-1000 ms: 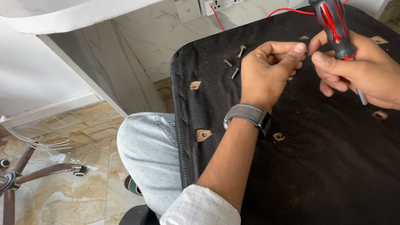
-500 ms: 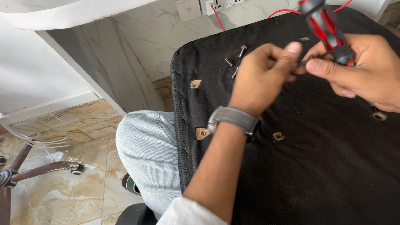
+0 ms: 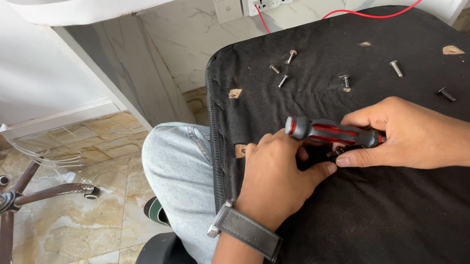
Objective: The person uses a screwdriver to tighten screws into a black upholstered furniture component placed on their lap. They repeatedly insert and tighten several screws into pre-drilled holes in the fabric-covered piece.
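Gripping the red-and-black screwdriver (image 3: 335,132) in my right hand (image 3: 413,135), fingers closed round its stiff, ribbed handle, while my left hand (image 3: 276,177) pinches something small, hidden underneath.

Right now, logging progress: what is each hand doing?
Left hand: fingers curled, pressing on the black panel.
Right hand: closed on the screwdriver.

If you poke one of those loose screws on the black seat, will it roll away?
Probably only a little. A loose screw has a round shaft, so it may roll, but its wider head would likely swing it in a curve. The black seat looks like rough fabric, which should slow it. It looks like stiff metal, so a poke should not bend it.
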